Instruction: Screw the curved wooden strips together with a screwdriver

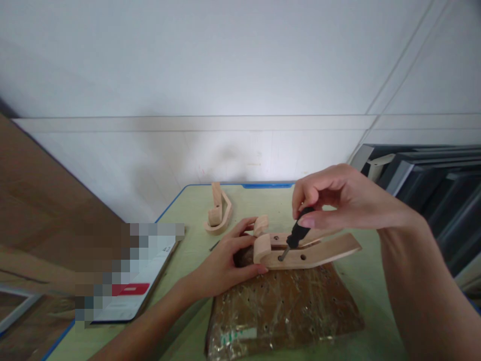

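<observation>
My right hand (pixel 330 198) grips a short screwdriver (pixel 299 228) by its black handle. The shaft slants down to the left, its tip at a hole in the nearer of two bent wooden pieces (pixel 319 255). A second dark hole lies to the right of that spot. My left hand (pixel 235 255) is wrapped round the left, curled ends of both wooden pieces, with thumb and fingers pressed against them. These pieces rest at the far edge of a brown pad (pixel 285 311) covered in clear tape and dotted with small holes.
More hook-shaped wooden pieces (pixel 220 213) stand on the pale green table (pixel 176 200) behind my left hand. A white and red box (pixel 141 281), partly pixelated, lies at left. Dark panels (pixel 432 195) lean at right, and a white wall (pixel 225 60) rises behind the table.
</observation>
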### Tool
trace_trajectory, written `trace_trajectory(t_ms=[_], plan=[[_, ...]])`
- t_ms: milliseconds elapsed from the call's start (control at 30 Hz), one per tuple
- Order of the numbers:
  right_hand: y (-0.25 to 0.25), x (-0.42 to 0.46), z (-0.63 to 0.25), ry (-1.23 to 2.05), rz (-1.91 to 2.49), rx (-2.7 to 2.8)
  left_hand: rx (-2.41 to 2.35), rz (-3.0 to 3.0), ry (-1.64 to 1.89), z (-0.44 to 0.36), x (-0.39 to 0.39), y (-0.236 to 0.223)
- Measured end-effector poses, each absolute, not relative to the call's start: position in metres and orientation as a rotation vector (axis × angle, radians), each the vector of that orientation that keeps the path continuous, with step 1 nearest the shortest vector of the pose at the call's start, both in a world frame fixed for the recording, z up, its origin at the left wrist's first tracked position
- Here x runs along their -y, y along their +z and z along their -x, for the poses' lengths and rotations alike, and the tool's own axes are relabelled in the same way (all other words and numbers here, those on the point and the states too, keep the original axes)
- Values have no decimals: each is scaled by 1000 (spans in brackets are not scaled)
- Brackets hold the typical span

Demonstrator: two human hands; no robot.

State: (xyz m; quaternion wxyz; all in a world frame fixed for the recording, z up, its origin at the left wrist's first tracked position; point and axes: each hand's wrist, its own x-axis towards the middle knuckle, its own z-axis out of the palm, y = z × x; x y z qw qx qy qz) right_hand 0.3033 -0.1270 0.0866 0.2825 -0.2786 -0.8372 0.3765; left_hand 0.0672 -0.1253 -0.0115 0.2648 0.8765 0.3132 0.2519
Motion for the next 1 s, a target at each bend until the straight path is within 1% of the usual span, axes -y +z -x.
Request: trace_trajectory(t_ms=[200, 400, 467, 567, 700, 833, 900, 1000], plan=[[87, 136, -300, 647, 1030, 2316, -830, -2369, 679, -68, 125, -11], [88, 138, -295, 266, 1056, 2362, -826, -2389, 694, -69, 125, -10], [91, 137, -295, 219, 1031, 2366, -830, -2390, 685, -69, 125, -10], [95, 135, -297, 342, 943, 2397, -831, -2392, 677, -68, 125, -11], [100, 135, -304, 643, 771, 2499, -851, -2395, 669, -67, 125, -13], [102, 137, -313, 973, 737, 2501, -852, -2387, 683, -67, 126, -12], [102, 137, -315, 1020, 749, 2476, -847, -2385, 671, -67, 126, -11], [100, 135, -315, 974, 774, 2448, -852, -2385, 663, -66, 126, -12]])
